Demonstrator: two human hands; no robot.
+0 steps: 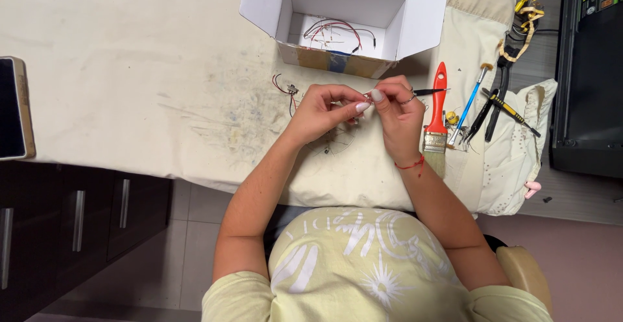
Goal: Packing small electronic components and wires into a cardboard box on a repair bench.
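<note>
Together, left hand [321, 109] and right hand [397, 108] pinch a thin red wire [367, 94] between closed fingertips — above the cloth-covered bench [130, 69], near a red-handled paintbrush [437, 114].

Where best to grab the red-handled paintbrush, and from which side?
Take the paintbrush by the bare red handle, midway along. It lies flat, bristles toward the person and handle pointing away. Probably come from above: the right hand crowds its left side and small tools lie on its right.

Item: small red-wired part [367, 96], too small to tell its kind.
Pose: pinched between the fingertips of both hands, raised just above the worktop.
Tool: thin black-handled tool [429, 91], pointing right from the right hand.
</note>
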